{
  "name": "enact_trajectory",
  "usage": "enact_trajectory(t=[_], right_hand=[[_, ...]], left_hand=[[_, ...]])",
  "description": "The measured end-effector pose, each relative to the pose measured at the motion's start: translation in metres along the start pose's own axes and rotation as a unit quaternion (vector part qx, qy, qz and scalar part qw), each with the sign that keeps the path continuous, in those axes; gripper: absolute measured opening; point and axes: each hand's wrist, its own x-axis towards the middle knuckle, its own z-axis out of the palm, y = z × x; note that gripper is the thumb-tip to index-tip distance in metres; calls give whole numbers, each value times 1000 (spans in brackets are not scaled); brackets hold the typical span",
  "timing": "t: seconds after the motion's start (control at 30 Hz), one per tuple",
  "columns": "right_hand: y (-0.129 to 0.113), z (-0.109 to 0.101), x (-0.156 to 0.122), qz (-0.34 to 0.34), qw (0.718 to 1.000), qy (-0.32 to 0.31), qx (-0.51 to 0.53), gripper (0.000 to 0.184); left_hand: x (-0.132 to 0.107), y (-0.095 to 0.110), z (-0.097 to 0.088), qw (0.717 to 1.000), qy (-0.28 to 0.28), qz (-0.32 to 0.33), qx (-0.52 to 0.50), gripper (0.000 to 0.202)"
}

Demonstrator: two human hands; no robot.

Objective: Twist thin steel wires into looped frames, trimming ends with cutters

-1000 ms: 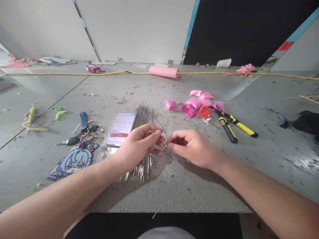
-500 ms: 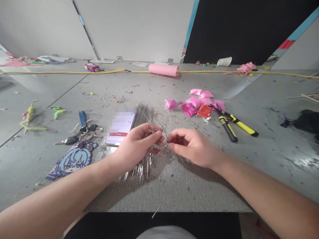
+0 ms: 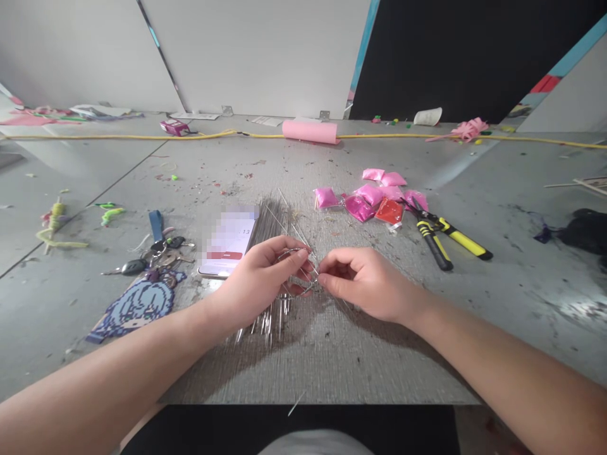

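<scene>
Okay, so working over the middle of the table (image 3: 403, 373), a lot closer to the near edge than the far one. Gripping a thin wire ring (image 3: 310, 288) in the left hand (image 3: 272, 265), thumb and fingers curled around it. Pinching at the ring's right side with the right hand (image 3: 363, 278), thumb against forefinger; can't tell which strand, way too fine. Hands just beside each other, not touching.

Right under the left hand, a bundle of straight wires (image 3: 272, 221), pointing roughly from far edge to near edge. Just left of that, a phone (image 3: 232, 237), screen up and lit. Further toward the near left corner, keys (image 3: 164, 253) plus a blue pixel-style pendant (image 3: 137, 303), partly behind the forearm.

Beyond the right hand, pink packets (image 3: 370, 194) and a red packet (image 3: 389, 213), with yellow-and-black pliers (image 3: 434, 243) up against them, handles spread toward the right edge. Along the far edge, a pink paper roll (image 3: 310, 132) by a yellow cord (image 3: 379, 136). Also, one loose wire (image 3: 296, 403) poking over the near edge.
</scene>
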Motion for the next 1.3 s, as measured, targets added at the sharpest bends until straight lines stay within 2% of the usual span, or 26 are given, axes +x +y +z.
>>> enact_trajectory(t=[0.43, 0.93, 1.3], right_hand=[[0, 0, 0, 0, 1000, 2, 2, 19], [4, 1, 0, 2, 1000, -2, 19, 9], [0, 0, -3, -1, 1000, -25, -9, 13]], left_hand=[[-1, 0, 0, 1000, -10, 0, 25, 20], [-1, 1, -1, 1000, -7, 11, 26, 20], [-1, 1, -2, 999, -19, -20, -20, 18]])
